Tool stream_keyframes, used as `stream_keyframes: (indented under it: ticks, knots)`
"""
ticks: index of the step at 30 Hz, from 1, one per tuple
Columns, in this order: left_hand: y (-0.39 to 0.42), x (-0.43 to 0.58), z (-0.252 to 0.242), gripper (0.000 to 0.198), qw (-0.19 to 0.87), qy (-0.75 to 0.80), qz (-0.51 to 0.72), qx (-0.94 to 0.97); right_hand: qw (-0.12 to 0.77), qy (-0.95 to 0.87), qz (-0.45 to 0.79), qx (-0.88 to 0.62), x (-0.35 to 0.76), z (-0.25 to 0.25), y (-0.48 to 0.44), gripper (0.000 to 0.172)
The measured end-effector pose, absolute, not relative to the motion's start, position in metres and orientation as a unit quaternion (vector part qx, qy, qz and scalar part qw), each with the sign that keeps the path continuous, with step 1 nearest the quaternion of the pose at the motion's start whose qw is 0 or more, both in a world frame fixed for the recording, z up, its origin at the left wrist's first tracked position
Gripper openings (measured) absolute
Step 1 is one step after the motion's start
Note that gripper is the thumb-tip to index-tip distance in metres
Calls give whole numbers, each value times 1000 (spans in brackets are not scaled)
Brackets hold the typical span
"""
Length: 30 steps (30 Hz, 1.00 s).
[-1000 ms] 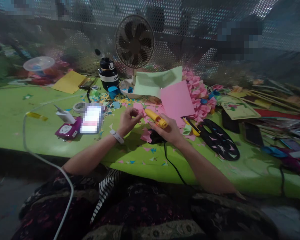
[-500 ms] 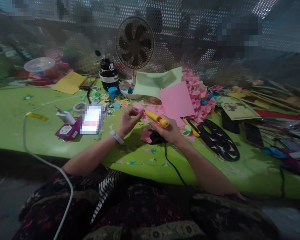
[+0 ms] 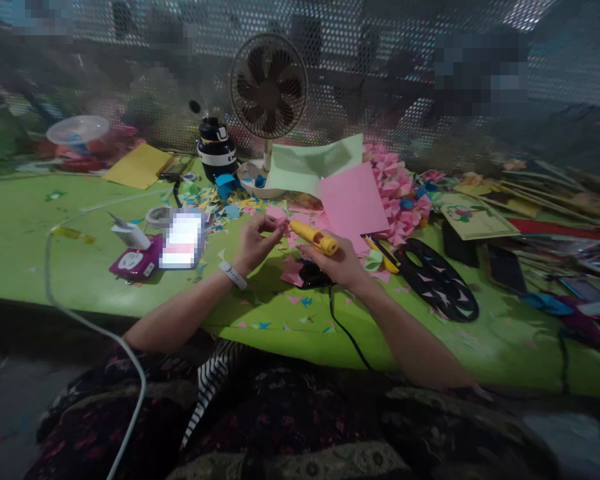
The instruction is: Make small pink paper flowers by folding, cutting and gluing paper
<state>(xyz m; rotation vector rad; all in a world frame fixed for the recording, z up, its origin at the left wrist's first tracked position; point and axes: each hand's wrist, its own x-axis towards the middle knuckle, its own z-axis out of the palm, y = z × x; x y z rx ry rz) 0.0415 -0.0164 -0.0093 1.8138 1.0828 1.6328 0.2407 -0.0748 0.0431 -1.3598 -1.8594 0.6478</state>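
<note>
My left hand [image 3: 254, 241] pinches a small folded pink paper piece [image 3: 277, 216] above the green table [image 3: 40, 253]. A yellow glue gun [image 3: 314, 237] lies in my right hand [image 3: 338, 261], which is closed round it, and its tip points at the pink piece. The gun's black cord [image 3: 347, 333] runs down over the table's front edge. A white band sits on my left wrist. Loose pink scraps lie under both hands.
A desk fan [image 3: 269, 87] stands at the back, with a black flask [image 3: 217, 150] left of it. Pink [image 3: 354, 200] and pale green [image 3: 307, 167] sheets, a heap of pink folded flowers [image 3: 400, 190], a black fan guard [image 3: 437, 277], a white cable [image 3: 80, 320] and a purple box [image 3: 133, 261] lie about.
Almost nothing has moved: both hands keep their hold, and the glue gun's tip has stayed beside the pink piece. The view shifted very slightly.
</note>
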Motion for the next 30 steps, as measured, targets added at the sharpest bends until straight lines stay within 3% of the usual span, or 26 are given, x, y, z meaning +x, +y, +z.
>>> stream_keyframes:
  ticks: [30]
  knots:
    - [-18, 43, -8, 37, 234, 404, 594, 655, 344, -731, 243, -537, 242, 45, -76, 35]
